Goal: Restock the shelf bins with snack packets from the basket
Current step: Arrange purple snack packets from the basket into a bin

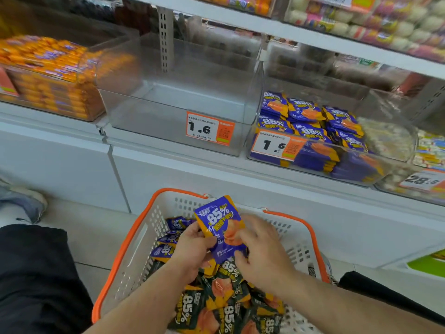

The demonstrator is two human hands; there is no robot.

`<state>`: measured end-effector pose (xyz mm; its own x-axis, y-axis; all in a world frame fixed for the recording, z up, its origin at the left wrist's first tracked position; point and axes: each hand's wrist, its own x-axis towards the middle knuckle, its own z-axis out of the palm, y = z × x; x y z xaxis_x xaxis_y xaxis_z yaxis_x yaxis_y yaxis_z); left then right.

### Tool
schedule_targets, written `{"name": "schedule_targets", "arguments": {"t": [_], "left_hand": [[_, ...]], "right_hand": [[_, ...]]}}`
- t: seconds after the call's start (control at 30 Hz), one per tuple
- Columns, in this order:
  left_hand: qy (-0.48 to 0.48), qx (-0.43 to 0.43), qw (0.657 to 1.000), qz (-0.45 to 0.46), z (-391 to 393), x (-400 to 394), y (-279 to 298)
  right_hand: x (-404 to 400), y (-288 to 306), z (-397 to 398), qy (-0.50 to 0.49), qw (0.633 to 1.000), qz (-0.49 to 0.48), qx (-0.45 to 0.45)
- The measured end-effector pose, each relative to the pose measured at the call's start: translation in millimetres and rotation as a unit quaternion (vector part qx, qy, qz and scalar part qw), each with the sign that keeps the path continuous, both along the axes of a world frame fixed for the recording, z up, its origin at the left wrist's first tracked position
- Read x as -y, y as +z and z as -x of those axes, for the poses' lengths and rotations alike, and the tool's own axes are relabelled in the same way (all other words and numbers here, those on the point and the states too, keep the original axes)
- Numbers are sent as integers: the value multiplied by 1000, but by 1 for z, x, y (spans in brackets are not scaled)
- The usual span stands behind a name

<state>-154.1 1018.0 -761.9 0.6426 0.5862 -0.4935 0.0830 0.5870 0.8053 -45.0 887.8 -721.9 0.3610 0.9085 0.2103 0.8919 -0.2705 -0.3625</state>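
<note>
We kneel before a white slotted plastic basket with an orange rim (134, 239) that stands on the floor just beside the white shelf base (240, 186). Above it a clear plastic bin with a 1.6 price tag (183, 102) stands bare inside, its top open below the next white shelf board (265, 27). To its right a second clear bin (337, 162) holds stacked purple packets, and to its left a clear bin of orange packets (48, 78) is full.

Our left hand (192, 251) grips the lower left edge of a purple and orange "85%" snack packet (220, 225), fingers curled round it, thumb on its face. Our right hand (262, 251) pinches the packet's lower right side. The packet stands upright above the basket, clear of the rim.

Beneath our hands lie more purple packets (168, 239) and a heap of dark green "85%" packets (216, 304); our wrists cover part of the heap. The basket's near edge is cut off by the frame. The upper shelves are blurred.
</note>
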Motion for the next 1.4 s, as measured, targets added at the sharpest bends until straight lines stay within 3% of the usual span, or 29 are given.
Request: {"name": "schedule_targets", "arguments": {"t": [0.13, 0.33, 0.5, 0.57, 0.63, 0.67, 0.7, 0.77, 0.8, 0.83, 0.97, 1.1, 1.27, 1.4], "left_hand": [[-41, 63, 994, -80, -1, 6, 27], [-35, 153, 981, -112, -20, -4, 84], [-57, 174, 973, -137, -41, 1, 125], [-70, 179, 964, -184, -52, 1, 143], [-20, 170, 944, -282, -64, -8, 158], [47, 158, 913, -373, -72, -17, 164], [116, 140, 852, -491, -81, -29, 167], [167, 59, 678, -713, -102, -54, 166], [159, 10, 616, -772, -113, -64, 162], [134, -30, 587, -798, -121, -72, 157], [88, -87, 529, -840, -136, -84, 132], [103, -90, 561, -817, -140, -83, 132], [114, -76, 562, -816, -139, -83, 129], [113, -75, 563, -815, -141, -83, 127]], "right_hand": [[-13, 29, 0, -95, 994, 54, -10], [-24, 67, -8, -136, 990, -47, -10], [-31, 83, -22, -175, 977, -117, -36], [-31, 94, -32, -185, 972, -139, -42], [-32, 113, -43, -192, 965, -174, -27], [-34, 125, -50, -199, 959, -202, -10], [-37, 136, -58, -206, 951, -231, 9], [-49, 160, -79, -234, 940, -247, 19], [-58, 170, -91, -253, 941, -224, 8], [-67, 179, -103, -270, 944, -189, -8], [-101, 189, -139, -323, 944, -57, -47], [-129, 179, -151, -317, 947, 13, -47], [-133, 168, -144, -251, 960, 111, -53], [-131, 164, -139, -261, 959, 114, -9]]}}
